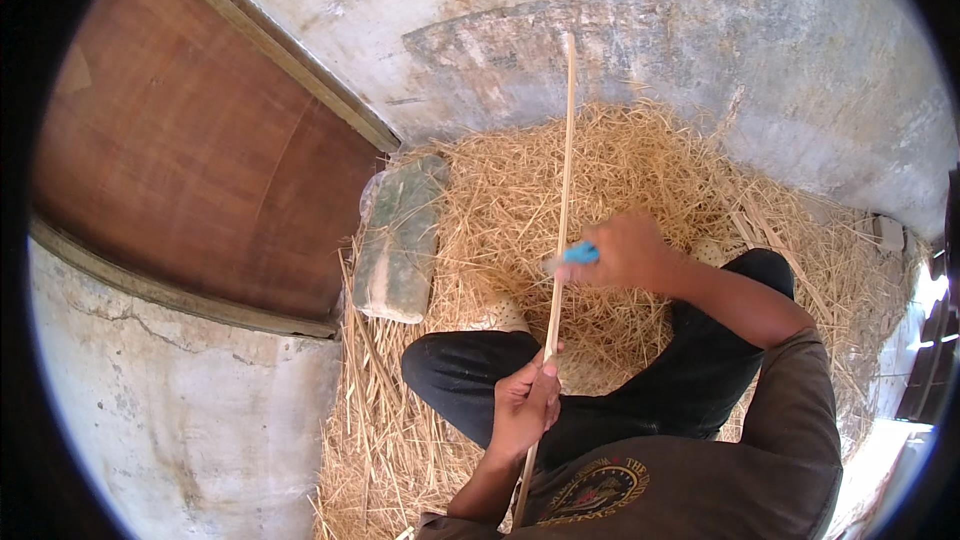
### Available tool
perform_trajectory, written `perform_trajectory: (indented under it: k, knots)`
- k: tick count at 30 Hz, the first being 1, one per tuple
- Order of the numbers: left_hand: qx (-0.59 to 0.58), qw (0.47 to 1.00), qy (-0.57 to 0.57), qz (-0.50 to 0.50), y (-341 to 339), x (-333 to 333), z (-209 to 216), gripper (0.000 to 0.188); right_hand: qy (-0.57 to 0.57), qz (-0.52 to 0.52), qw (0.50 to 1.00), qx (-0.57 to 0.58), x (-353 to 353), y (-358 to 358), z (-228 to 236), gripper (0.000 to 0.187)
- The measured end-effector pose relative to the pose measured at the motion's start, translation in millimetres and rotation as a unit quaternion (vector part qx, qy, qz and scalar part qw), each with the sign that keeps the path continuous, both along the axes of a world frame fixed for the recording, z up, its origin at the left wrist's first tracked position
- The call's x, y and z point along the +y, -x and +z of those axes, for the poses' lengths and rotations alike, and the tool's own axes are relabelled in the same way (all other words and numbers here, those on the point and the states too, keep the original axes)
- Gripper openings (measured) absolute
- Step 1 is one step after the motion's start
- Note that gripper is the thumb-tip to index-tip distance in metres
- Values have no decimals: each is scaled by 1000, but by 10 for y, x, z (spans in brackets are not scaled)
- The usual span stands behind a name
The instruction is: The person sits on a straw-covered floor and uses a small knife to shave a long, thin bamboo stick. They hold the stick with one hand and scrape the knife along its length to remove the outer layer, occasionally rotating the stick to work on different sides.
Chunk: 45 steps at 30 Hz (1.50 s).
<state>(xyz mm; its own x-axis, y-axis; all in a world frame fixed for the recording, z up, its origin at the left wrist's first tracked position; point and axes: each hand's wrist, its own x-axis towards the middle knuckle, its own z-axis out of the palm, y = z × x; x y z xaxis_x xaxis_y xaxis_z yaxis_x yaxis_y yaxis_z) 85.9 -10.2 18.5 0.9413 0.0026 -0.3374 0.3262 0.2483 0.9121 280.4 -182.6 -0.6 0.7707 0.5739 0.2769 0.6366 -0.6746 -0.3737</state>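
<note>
A long, thin pale strip of bamboo or wood point(567, 160) runs from beside my waist up toward the wall, slightly tilted. My left hand point(525, 402) is closed around its lower part, above my lap. Farther up, my right hand point(628, 252) grips a blue-handled knife point(580, 253) whose short greyish blade lies against the strip. The blade is smeared by motion, so its exact shape cannot be made out. My legs are folded on either side of the strip.
Straw-like shavings point(620, 160) cover the floor around my legs. A greenish-grey stone block point(400, 240) lies left of my knee, near a brown wooden panel point(210, 130) in a frame. Stained plaster walls point(700, 50) close in ahead. Loose strips point(765, 230) lie at right.
</note>
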Motion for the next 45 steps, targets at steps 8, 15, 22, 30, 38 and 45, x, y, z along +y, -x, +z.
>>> perform_trajectory:
  k: [8,15,22,30,38,45]
  knots:
    - [31,997,61,32,193,23,117,32,15,14,1000,-6,117,54,14,81]
    - [26,998,56,34,249,17,167,32,20,31,999,-16,149,37,-12,71]
    - [15,999,31,11,338,11,196,33,16,22,999,24,71,-33,38,82]
    - [-23,1000,-8,17,343,-7,192,35,-24,20,999,-33,91,-63,62,76]
    - [-6,1000,0,23,413,-14,224,35,-28,-28,998,-51,53,-267,8,79]
    - [1,1000,7,-1,583,-4,226,34,-4,-76,995,-71,-81,-613,-64,77]
